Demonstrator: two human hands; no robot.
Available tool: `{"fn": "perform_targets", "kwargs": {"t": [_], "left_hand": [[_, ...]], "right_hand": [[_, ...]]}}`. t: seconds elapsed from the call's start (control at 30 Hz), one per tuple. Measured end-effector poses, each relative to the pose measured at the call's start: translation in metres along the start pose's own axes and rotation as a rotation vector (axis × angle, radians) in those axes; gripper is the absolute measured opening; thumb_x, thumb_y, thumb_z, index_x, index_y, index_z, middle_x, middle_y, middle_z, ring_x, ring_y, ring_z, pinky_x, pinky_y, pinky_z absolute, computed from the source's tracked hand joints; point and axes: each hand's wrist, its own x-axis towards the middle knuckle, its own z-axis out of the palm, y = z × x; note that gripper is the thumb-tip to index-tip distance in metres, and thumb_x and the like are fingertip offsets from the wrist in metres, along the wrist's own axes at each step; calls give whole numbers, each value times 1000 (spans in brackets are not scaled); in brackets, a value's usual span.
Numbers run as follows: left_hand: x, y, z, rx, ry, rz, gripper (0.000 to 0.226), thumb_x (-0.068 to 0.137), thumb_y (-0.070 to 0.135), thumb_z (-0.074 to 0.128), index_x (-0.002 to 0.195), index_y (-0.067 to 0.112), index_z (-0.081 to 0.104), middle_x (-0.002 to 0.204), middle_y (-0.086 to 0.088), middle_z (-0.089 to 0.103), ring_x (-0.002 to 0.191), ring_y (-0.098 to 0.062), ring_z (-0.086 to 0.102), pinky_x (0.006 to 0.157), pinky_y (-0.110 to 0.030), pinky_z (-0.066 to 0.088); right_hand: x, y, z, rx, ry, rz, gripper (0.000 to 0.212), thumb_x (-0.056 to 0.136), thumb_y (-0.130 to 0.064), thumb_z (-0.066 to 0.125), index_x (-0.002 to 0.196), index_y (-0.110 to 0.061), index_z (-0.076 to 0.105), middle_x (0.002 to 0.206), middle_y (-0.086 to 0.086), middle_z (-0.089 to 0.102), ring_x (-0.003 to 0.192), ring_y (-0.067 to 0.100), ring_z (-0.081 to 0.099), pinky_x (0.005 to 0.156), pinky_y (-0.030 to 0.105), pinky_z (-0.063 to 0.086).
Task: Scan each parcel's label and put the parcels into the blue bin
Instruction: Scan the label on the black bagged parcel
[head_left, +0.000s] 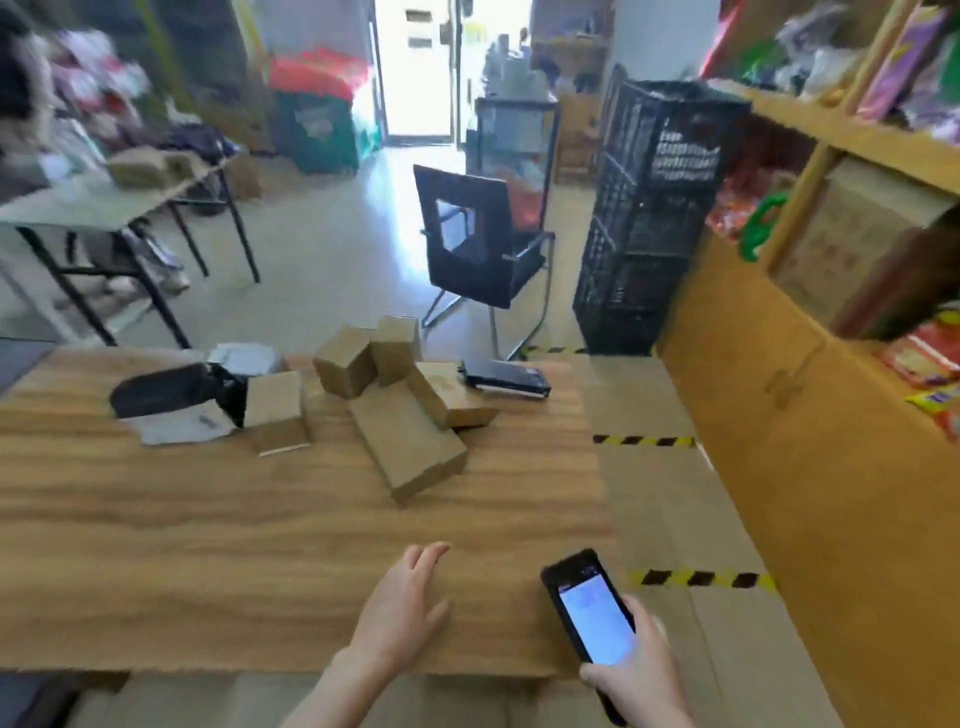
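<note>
A: L hand?
B: Fingers straight, spread a bit, palm down over the tabletop by its near edge. Holds nothing. Can't tell if it touches the wood.
A: R hand?
B: Wrapped round the scanner, lit screen up, at the near right corner, approx. over the right edge.
A: Parcels?
B: Brown cardboard, bunched toward the far edge, approx. centre. Long box lies flat at the front, angled. Two tilted ones behind it, one more at its right, another at its left. All well apart from both hands.
A: Anything else up there?
B: Black bag and grey mailer on the left of the bunch, against the left box. Dark flat device near the far right corner. Past the table: black chair, stacked black crates.
</note>
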Motion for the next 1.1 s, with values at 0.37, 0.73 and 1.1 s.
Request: {"fn": "perform_targets", "kwargs": {"t": [0.37,0.73,1.1], "left_hand": [[20,-124,-98,-121,203,-327,59,89,25,65,143,23,40,128,5,46,123,-9,46,107,-19,33],[54,-239,-207,0,419,-503,59,89,31,66,142,26,40,134,12,41,129,-8,33,109,-19,29],[144,-387,-301,305,290,-363,85,81,49,72,150,33,24,160,-1,3,148,-24,-1,121,-38,11]], "right_hand": [[67,-189,109,-211,-302,-338,105,45,-36,77,141,-26,35,127,-2,44,114,14,50,96,30,43],[78,-320,225,-282,-404,-560,98,56,-32,86,137,-28,32,128,-6,42,116,11,43,102,34,43],[71,-395,342,-311,-287,-500,104,46,-38,83,137,-35,33,123,-14,41,108,4,40,100,39,45]]}}
